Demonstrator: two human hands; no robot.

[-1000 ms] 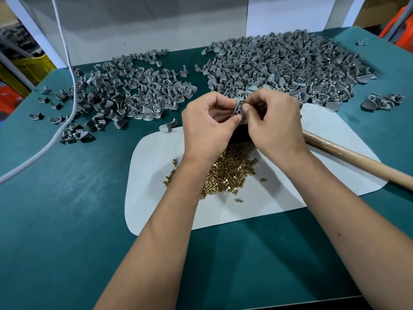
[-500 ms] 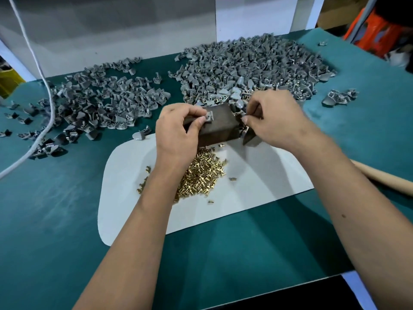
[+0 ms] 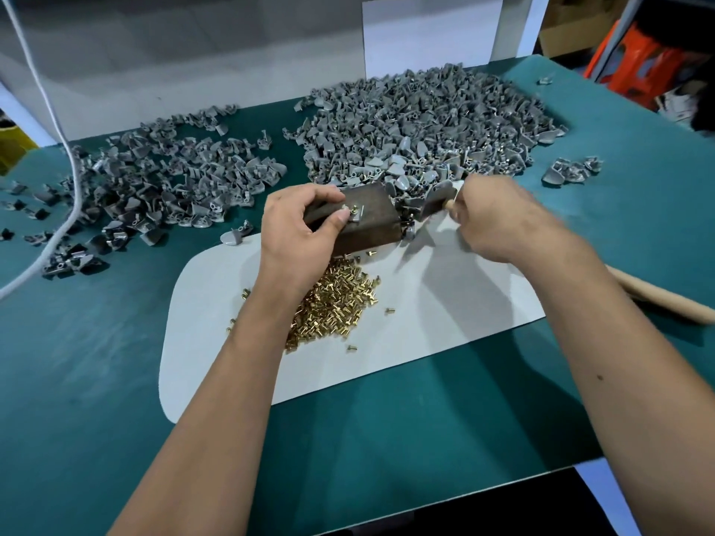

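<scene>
The left hand's [image 3: 298, 230] grip pinches a small grey part [image 3: 358, 215] on top of the dark metal block [image 3: 373, 232], which stands on the white mat [image 3: 445, 315]. Just beside the block, the right hand's [image 3: 499, 222] grip curls round the wooden handle [image 3: 657, 299].

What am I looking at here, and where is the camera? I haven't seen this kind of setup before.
There is no machine here: these are a person's two bare hands, filmed by one wide-angle camera worn on the head, looking forward and down. The left hand holds a dark block, and its thumb rests against a small grey part on the block's top. The right hand, blurred, grips one end of a wooden stick. On the green table lies a white sheet with a heap of brass rivets. Behind lie a big pile of grey parts and a looser pile.
</scene>
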